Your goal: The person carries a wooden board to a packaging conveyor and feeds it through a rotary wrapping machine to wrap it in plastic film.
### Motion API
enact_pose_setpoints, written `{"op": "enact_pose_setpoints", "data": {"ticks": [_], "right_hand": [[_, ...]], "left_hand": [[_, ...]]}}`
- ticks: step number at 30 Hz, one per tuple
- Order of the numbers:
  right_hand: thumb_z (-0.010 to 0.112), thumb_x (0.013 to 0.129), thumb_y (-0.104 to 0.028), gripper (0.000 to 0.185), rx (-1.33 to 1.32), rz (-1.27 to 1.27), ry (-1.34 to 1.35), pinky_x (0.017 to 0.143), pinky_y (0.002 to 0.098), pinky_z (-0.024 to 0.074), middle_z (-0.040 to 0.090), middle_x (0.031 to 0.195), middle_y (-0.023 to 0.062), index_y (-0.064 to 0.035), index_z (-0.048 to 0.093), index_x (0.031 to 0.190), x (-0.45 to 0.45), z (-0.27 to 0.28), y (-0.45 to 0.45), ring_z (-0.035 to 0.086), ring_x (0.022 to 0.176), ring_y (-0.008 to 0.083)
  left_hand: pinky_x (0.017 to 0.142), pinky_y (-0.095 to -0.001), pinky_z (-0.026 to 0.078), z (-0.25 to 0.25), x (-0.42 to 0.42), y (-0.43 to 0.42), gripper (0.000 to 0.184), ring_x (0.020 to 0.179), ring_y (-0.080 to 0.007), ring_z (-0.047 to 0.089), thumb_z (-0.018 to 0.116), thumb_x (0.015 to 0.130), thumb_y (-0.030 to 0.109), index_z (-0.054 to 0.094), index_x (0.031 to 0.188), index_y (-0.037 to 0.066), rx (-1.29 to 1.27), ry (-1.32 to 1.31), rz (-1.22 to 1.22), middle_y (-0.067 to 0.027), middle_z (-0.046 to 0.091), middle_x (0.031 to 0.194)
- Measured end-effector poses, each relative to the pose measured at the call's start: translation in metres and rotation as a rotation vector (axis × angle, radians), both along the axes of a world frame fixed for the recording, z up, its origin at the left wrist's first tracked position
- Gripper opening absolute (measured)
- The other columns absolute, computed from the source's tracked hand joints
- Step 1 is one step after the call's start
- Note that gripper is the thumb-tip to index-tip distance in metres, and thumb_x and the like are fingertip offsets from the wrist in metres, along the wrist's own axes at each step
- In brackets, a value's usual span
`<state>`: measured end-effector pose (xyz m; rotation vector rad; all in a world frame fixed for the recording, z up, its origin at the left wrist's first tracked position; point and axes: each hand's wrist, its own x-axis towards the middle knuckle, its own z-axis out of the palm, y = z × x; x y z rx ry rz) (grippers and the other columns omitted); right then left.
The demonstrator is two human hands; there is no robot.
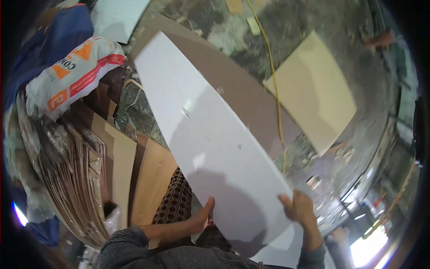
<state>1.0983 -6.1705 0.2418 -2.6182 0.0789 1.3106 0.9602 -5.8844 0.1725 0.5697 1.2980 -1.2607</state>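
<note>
1. Two bare hands grip one long white panel [201, 130], which runs from the person's lap up and away to the left, above the littered floor [215, 20]

2. The left hand [200, 220] holds the panel's left edge near its lower end; the thumb lies along the edge and the other fingers are mostly hidden, so how far they curl underneath I cannot tell

3. The right hand [299, 208] clasps the opposite edge, its fingers [285, 204] bent and pinching the panel's rim

4. A dark shadow [224, 193] falls over the lower half of the white face, and a small pale patch [188, 107] shows higher up

5. Beyond the panel's right edge a brown board [255, 112] lies flat, with a cream board [320, 89] just beside it and a yellow cable [267, 42] crossing between

6. On the left, a white sack [74, 80] with orange and red print rests above a stack of plastic-wrapped panels [67, 175]

7. A wood-grain board [154, 179] stands between that stack and the person's patterned garment [174, 197]
</note>
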Motion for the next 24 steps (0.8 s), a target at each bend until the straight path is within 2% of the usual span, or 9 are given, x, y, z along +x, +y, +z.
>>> {"op": "enact_pose_setpoints", "data": {"ticks": [2,3,4,6,9,12,14,21,24], "right_hand": [[0.047,0.083,-0.056,0.061,-0.157,0.035,0.17,0.06,0.0492,0.0449,0.058,0.067,0.0272,0.0036,0.056,0.074,0.004,0.067,-0.001,0.058,0.066,0.0443],[0.045,0.083,-0.057,0.063,-0.181,-0.011,0.201,0.061,0.0486,0.0449,0.058,0.067,0.0278,0.0044,0.056,0.072,-0.003,0.09,-0.008,0.058,0.068,0.0443],[0.044,0.083,-0.059,0.066,-0.203,-0.061,0.229,0.062,0.0481,0.045,0.058,0.066,0.0285,0.0051,0.056,0.07,-0.004,0.107,-0.013,0.058,0.069,0.0443],[0.042,0.083,-0.06,0.069,-0.247,0.019,0.126,0.064,0.0477,0.0448,0.057,0.067,0.0295,0.0059,0.056,0.069,0.009,0.147,0.001,0.057,0.071,0.0454],[0.043,0.083,-0.059,0.068,-0.302,0.063,0.059,0.065,0.0491,0.044,0.056,0.068,0.031,0.0065,0.056,0.07,0.026,0.18,0.023,0.056,0.073,0.0477],[0.041,0.084,-0.057,0.065,-0.338,0.158,0.033,0.071,0.0487,0.0439,0.057,0.078,0.0317,0.0063,0.056,0.082,0.054,0.213,0.051,0.056,0.081,0.0468],[0.039,0.084,-0.06,0.07,-0.38,0.178,0.071,0.077,0.0472,0.0438,0.058,0.09,0.0327,0.006,0.056,0.1,0.064,0.239,0.062,0.055,0.09,0.0465],[0.038,0.088,-0.051,0.059,-0.482,0.43,-0.217,0.074,0.0515,0.0425,0.058,0.088,0.0311,0.0045,0.059,0.089,0.065,0.326,0.048,0.055,0.086,0.0464],[0.037,0.089,-0.05,0.058,-0.338,0.529,-0.13,0.073,0.052,0.0424,0.059,0.086,0.0305,0.0035,0.059,0.088,0.071,0.362,0.029,0.056,0.085,0.0453]], "left_hand": [[0.085,-0.0337,0.038,0.04,0.012,0.002,0.071,0.11,-0.0177,0.045,0.03,0.083,0.07,0.033,0.133,0.02,-0.131,-0.033,0.105,-0.0047,0.043,0.129],[0.097,-0.0378,0.035,0.048,0.021,0.005,0.07,0.123,-0.0222,0.037,0.025,0.087,0.065,0.024,0.139,0.017,-0.239,-0.294,0.315,-0.0055,0.032,0.14],[0.103,-0.0412,0.03,0.039,0.042,0.011,0.069,0.126,-0.0243,0.032,0.019,0.09,0.06,0.021,0.139,0.012,-0.157,-0.529,0.505,-0.0081,0.032,0.139],[0.102,-0.0437,0.032,0.01,0.089,0.049,0.078,0.124,-0.0282,0.035,0.019,0.088,0.063,0.02,0.138,0.004,-0.347,-0.431,0.907,-0.0146,0.033,0.136],[0.094,-0.0477,0.04,-0.034,0.127,0.075,0.089,0.119,-0.0289,0.041,0.033,0.08,0.072,0.028,0.134,0.002,0.106,-0.214,0.572,-0.0145,0.038,0.132],[0.092,-0.0479,0.041,-0.031,0.128,0.069,0.086,0.117,-0.0285,0.044,0.036,0.08,0.07,0.032,0.132,0.002,0.281,-0.267,0.596,-0.0138,0.042,0.13],[0.093,-0.0472,0.04,-0.039,0.119,0.063,0.085,0.116,-0.0278,0.045,0.036,0.079,0.071,0.035,0.132,0.005,0.21,-0.312,0.688,-0.0131,0.044,0.129],[0.098,-0.0463,0.036,0.046,0.104,0.036,0.087,0.121,-0.0274,0.04,0.036,0.077,0.073,0.032,0.134,0.007,-0.012,-0.493,0.948,-0.0133,0.041,0.132],[0.098,-0.0465,0.034,0.069,0.086,0.007,0.09,0.123,-0.0272,0.038,0.035,0.077,0.074,0.03,0.135,0.006,0.045,-0.472,1.009,-0.0132,0.039,0.134]]}}
